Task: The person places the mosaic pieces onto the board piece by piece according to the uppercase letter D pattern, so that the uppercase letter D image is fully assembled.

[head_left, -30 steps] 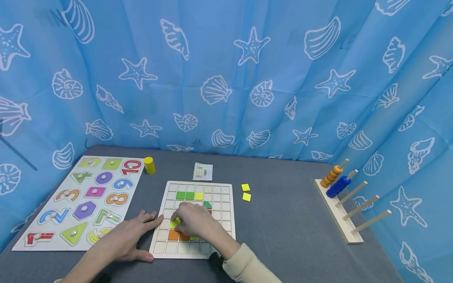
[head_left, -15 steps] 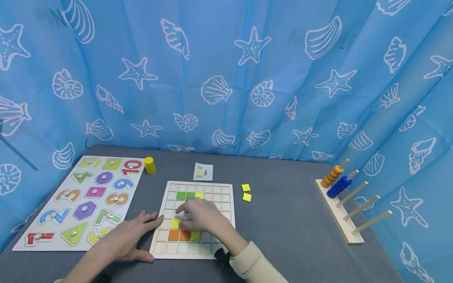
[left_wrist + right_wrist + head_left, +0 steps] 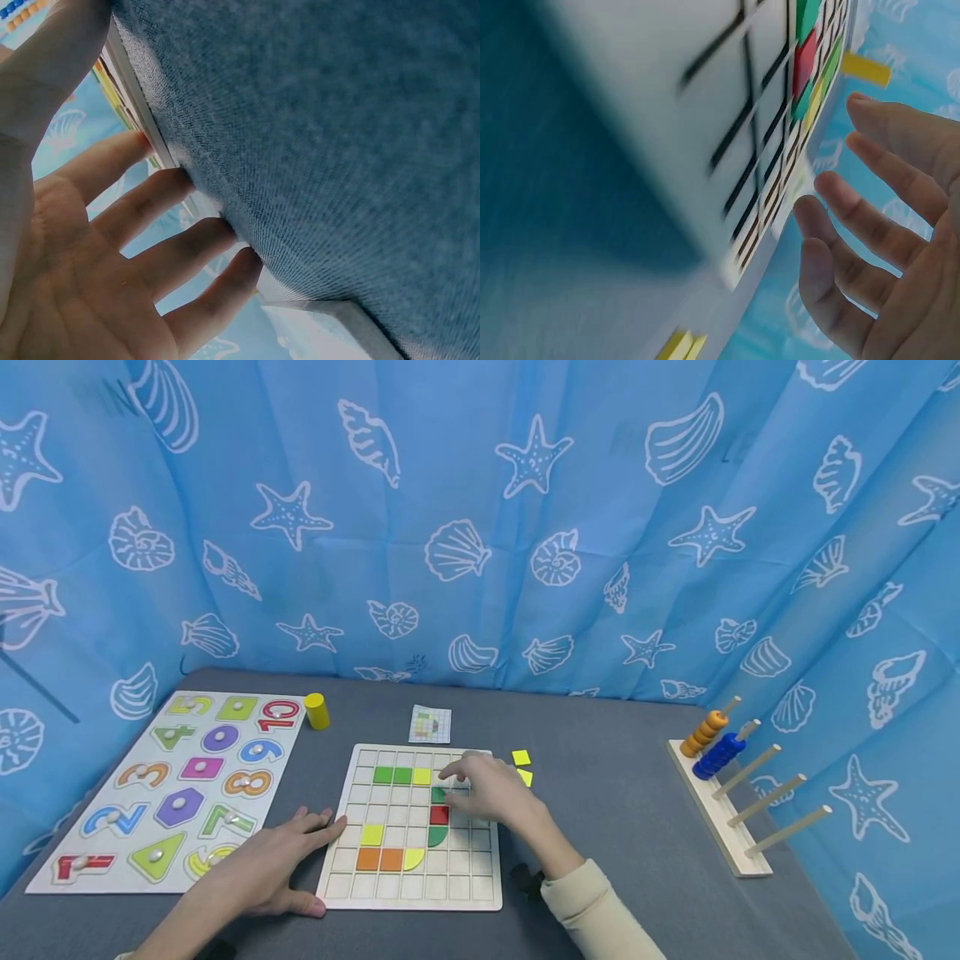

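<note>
A white grid board (image 3: 360, 887) lies on the grey table with coloured tiles in some cells. Two green squares (image 3: 393, 775) and a yellow one (image 3: 422, 777) form its upper row; lower down are a yellow square (image 3: 372, 835), two orange squares (image 3: 379, 860) and a yellow quarter-round tile (image 3: 413, 859). A red square (image 3: 438, 815) sits between two green rounded tiles (image 3: 438, 837). My left hand (image 3: 273, 864) rests at the board's left edge, fingers spread. Above the board's right side, my right hand (image 3: 491, 789) hovers with relaxed, empty fingers, seen also in the right wrist view.
Two loose yellow tiles (image 3: 521, 757) lie right of the board. A small pattern card (image 3: 430, 725) and a yellow cylinder (image 3: 317, 712) stand behind it. A number puzzle board (image 3: 135, 777) lies left; a peg stand with beads (image 3: 720, 810) is at right. A blue curtain (image 3: 480, 593) hangs behind.
My right hand has left the yellow square at the board's left side and moved up and right, toward the loose yellow tiles. My left hand has stayed at the edge.
</note>
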Tool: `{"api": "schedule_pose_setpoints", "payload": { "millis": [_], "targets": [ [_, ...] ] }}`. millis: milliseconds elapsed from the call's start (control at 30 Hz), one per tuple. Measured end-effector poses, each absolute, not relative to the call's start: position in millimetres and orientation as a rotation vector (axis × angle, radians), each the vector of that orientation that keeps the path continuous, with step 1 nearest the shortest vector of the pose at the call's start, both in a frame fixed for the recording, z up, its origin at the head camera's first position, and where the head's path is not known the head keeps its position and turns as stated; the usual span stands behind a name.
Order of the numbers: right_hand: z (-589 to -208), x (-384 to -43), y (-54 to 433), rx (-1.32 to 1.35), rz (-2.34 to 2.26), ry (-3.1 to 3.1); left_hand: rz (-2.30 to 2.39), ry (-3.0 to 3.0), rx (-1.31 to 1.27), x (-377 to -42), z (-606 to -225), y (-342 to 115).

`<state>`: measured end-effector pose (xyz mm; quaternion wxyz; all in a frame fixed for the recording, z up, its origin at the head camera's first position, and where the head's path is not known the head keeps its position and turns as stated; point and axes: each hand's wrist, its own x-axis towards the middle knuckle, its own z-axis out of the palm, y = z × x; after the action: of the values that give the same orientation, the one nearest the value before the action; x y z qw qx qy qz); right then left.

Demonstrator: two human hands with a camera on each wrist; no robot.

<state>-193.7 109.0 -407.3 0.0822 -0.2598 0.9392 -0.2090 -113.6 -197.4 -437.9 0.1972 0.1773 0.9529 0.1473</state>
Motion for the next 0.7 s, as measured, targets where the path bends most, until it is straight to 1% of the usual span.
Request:
{"api": "schedule_pose_setpoints", "payload": {
  "millis": [200, 433, 700],
  "targets": [
    [-409, -201, 136, -0.665, -0.601, 2.886, 0.445, 2.680, 0.520, -112, -439, -198],
    [-415, -202, 164, -0.560, -0.510, 2.986, 0.450, 2.688, 0.541, -111, -440, -199],
    [-423, -205, 184, -0.429, -0.461, 2.978, 0.438, 2.684, 0.529, -112, -439, -199]
  ]
}}
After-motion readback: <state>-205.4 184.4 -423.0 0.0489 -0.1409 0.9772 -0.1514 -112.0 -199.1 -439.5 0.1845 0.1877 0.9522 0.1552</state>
